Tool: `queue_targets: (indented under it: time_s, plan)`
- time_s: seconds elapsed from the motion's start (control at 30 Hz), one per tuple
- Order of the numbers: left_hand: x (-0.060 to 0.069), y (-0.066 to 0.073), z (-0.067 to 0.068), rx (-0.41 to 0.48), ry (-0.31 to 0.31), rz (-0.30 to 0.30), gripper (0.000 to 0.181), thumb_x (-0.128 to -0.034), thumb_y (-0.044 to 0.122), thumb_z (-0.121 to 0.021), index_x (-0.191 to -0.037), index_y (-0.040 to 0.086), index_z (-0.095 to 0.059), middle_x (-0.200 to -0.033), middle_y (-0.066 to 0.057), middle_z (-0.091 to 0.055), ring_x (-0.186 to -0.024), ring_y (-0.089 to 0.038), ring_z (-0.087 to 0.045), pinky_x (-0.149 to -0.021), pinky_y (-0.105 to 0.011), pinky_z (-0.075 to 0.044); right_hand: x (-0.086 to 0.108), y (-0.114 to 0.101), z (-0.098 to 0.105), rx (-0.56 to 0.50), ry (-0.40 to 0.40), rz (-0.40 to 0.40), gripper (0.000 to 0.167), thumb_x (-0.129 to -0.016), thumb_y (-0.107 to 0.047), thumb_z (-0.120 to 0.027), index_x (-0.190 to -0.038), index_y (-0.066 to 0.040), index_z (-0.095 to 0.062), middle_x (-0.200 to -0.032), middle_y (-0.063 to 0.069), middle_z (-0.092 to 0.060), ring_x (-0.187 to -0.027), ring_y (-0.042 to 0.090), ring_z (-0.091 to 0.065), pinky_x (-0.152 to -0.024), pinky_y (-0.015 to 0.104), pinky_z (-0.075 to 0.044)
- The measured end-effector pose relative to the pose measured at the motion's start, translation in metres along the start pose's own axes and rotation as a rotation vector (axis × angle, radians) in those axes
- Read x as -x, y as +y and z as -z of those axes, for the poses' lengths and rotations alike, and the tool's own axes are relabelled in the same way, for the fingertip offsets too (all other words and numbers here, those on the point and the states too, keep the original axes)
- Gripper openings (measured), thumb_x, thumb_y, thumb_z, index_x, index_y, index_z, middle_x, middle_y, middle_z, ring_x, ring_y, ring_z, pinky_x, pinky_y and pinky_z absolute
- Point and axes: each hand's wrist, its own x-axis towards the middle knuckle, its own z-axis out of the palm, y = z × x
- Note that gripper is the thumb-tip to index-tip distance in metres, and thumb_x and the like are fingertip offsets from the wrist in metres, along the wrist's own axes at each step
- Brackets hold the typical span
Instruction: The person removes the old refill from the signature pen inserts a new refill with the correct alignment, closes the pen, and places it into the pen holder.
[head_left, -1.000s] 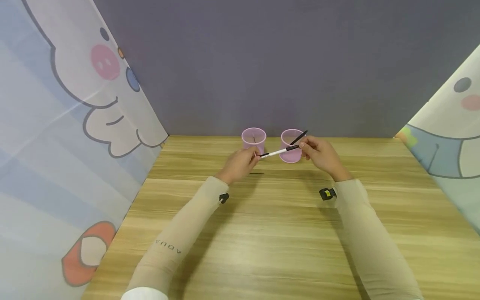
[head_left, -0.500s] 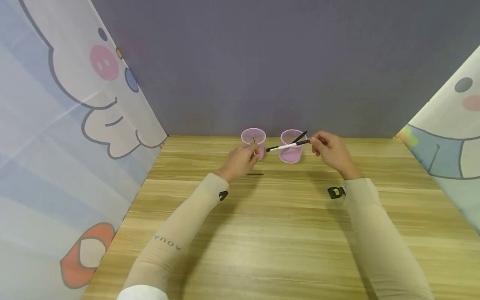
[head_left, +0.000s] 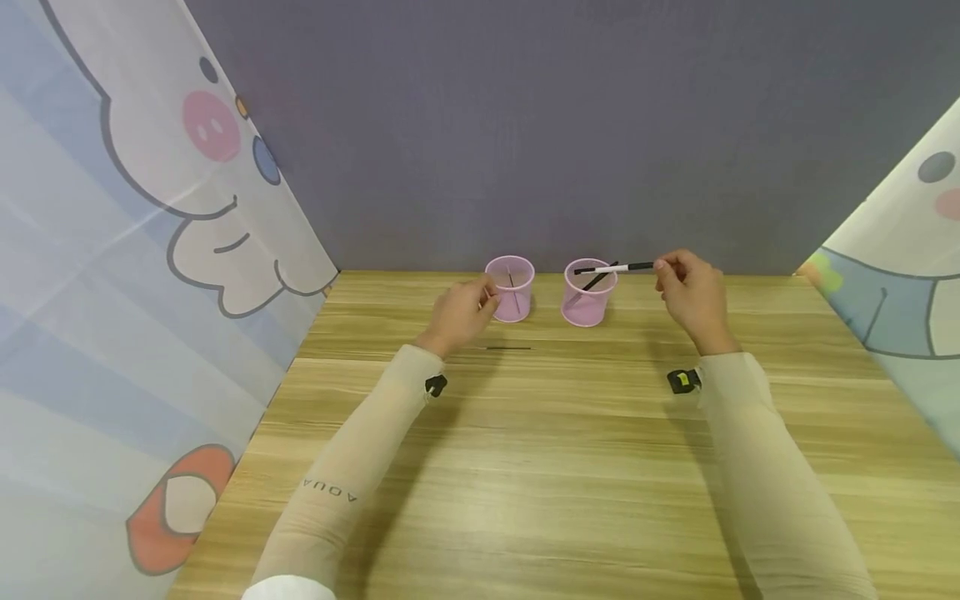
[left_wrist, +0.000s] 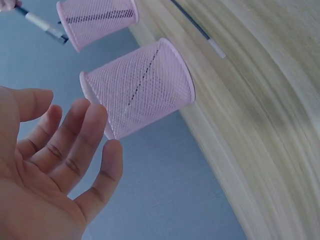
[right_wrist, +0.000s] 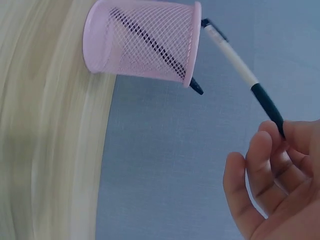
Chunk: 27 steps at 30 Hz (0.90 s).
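My right hand pinches the black end of a white-and-black pen between thumb and fingertips. The pen lies nearly level over the mouth of the right pink mesh pen cup, its clip end pointing left. Inside that cup leans a black pen, one end above the rim. Beside the left pink mesh pen cup is my left hand, fingers loosely bent and holding nothing. A thin dark stick slants inside this cup. Another thin dark stick, with a pale end, lies on the table.
Both cups stand upright at the back of the wooden table, close to a grey wall panel. Printed cartoon curtains flank the table left and right.
The pen has left the left hand's fingers and moved right and up with my right hand, over the right cup. My left hand has drawn slightly left, its fingers loosened.
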Motion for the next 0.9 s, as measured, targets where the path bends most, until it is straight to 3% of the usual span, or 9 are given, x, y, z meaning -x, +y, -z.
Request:
queue_targets:
  time_s: [0.17,0.43,0.7,0.9]
  plan:
    - [0.001,-0.006,0.002,0.027,0.022,0.04,0.01,-0.1009,0.024,-0.062,-0.103,0.014,-0.065,-0.087,-0.002,-0.073,-0.075,-0.017,-0.066,-0.065,-0.035,-0.052,-0.006,-0.001,-0.002,0.074,-0.021,-0.001,0.031,-0.107,-0.027,-0.054,-0.112,0.0,-0.068,-0.087,0.021,-0.07,-0.06,-0.001,-0.055,-0.052,0.017,-0.045]
    - [0.008,-0.01,-0.003,0.049,0.045,0.037,0.006,-0.0996,0.021,-0.064,-0.1,0.015,-0.065,-0.083,-0.001,-0.071,-0.071,-0.017,-0.063,-0.063,-0.033,-0.05,-0.018,-0.003,-0.009,0.139,-0.096,0.019,0.025,-0.105,-0.021,-0.058,-0.111,0.001,-0.069,-0.086,0.02,-0.072,-0.059,0.007,-0.058,-0.053,0.029,-0.043]
    - [0.016,-0.01,-0.013,0.064,0.03,0.044,0.008,-0.1,0.021,-0.063,-0.1,0.013,-0.064,-0.084,-0.001,-0.071,-0.069,-0.016,-0.063,-0.063,-0.032,-0.052,-0.021,0.001,-0.033,0.189,-0.154,0.035,0.024,-0.103,-0.02,-0.06,-0.107,0.001,-0.071,-0.082,0.016,-0.072,-0.062,0.022,-0.059,-0.056,0.034,-0.04]
    - [0.021,-0.01,-0.019,0.057,0.037,0.063,0.007,-0.0998,0.021,-0.065,-0.1,0.014,-0.064,-0.088,-0.002,-0.073,-0.071,-0.017,-0.065,-0.063,-0.032,-0.053,-0.018,0.003,-0.047,0.201,-0.164,0.014,0.026,-0.101,-0.024,-0.061,-0.099,0.0,-0.071,-0.077,0.015,-0.068,-0.062,0.025,-0.056,-0.054,0.033,-0.038]
